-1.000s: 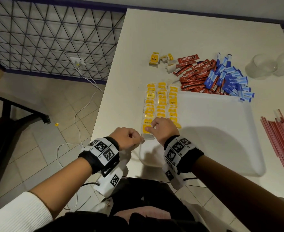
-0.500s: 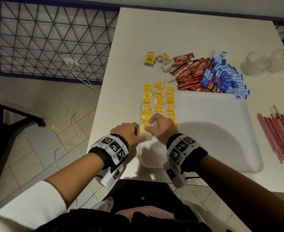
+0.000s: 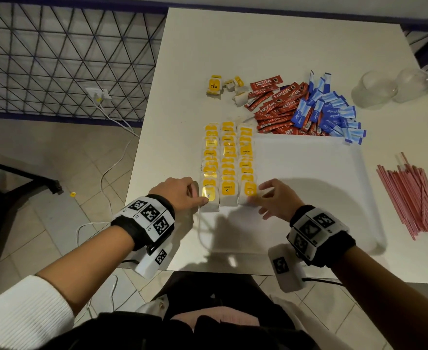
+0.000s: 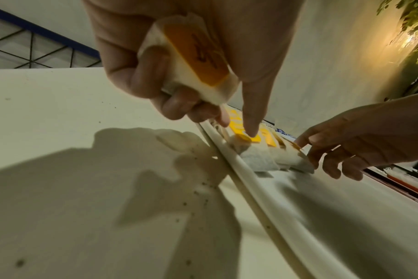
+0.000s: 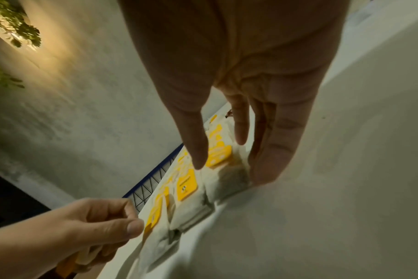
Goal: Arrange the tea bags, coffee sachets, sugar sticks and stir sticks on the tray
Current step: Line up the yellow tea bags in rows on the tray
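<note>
Left hand [image 3: 180,194] clutched a spare tea bag [image 4: 191,54] in curled fingers, forefinger pressing the nearest left-row bag [image 3: 210,198], right hand [image 3: 276,199] relaxed, fingers straight beside the right-row bag [image 3: 248,194] on the tray [image 3: 309,173]

I count one tray [image 3: 309,173] carrying three rows of tea bags [image 3: 228,162] — individual bags overlap, exact number unclear. Off tray: two clear cups [image 3: 374,89], heaps of coffee sachets [image 3: 276,107], sugar sticks [image 3: 334,114], stir sticks [image 3: 410,195] — uncountable.
</note>
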Available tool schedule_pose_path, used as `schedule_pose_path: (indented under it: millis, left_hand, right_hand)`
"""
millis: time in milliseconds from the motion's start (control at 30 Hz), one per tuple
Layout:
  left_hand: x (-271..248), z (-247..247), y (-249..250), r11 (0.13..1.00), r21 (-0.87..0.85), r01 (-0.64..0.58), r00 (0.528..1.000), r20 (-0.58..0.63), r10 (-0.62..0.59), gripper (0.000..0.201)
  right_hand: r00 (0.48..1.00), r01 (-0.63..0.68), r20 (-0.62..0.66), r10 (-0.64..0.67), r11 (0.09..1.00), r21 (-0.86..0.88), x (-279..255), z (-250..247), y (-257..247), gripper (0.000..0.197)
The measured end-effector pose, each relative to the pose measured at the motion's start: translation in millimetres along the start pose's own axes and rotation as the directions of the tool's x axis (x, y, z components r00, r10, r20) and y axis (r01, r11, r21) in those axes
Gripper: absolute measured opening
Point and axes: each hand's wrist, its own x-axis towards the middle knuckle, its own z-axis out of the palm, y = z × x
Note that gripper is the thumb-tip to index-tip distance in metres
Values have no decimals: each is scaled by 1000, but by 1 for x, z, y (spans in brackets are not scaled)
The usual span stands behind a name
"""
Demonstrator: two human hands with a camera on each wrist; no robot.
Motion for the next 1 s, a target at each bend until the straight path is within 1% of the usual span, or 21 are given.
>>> schedule_pose_path:
  millis: [67,167,267,433,567,633,700,767,833,867,900,967,1000]
  left_hand:
    - [0,1,1,1000,7,5,1000,3,-5,29]
    - [1,4,3,1000,14,20,1000,8,-20,30]
    - [-1,7,7,998,41,38,999,14,-39,33]
    - [-5,12,14,993,107,49,999,17,-51,39]
    - [-8,13,17,986,155,62,998,-8,-61,38]
    - [-9,11,18,985,156,69,998,-10,-68,37]
    - [-11,9,19,989,127,70,998,-9,-69,39]
    - [-14,5,20,999,10,50,998,-47,-50,40]
    - [-16,0,24,974,-228,19,995,-88,-40,44]
    - [-17,-3,27,931,-364,11,996,-78,-42,48]
    - [-19,-7,32,872,-490,20,998,-40,-46,51]
    - [-19,-15,42,713,-697,76,997,69,-38,57]
    - [-20,-19,47,623,-775,108,993,120,-23,60]
  right_hand:
    - [999,18,-35,-19,1000,-9,4,5,2,31]
    - [995,53,-84,-61,994,-96,8,9,2,22]
    - [991,58,-110,-73,989,-134,12,12,3,19]
    - [988,46,-141,-59,995,-93,13,14,6,22]
    - [986,77,-141,-84,996,-54,10,14,4,21]
    - [981,117,-144,-133,987,-111,7,15,3,25]
    - [966,173,-149,-209,959,-224,3,17,3,33]
    - [944,243,-154,-291,932,-269,-4,18,-2,38]
    - [935,321,-79,-347,918,-234,-10,17,-12,35]
    - [930,357,-12,-366,912,-200,-15,16,-19,31]
    - [921,390,58,-385,907,-159,-19,16,-26,27]
    - [896,431,152,-418,900,-67,-27,16,-41,21]
    - [881,450,179,-438,892,-32,-30,17,-47,22]
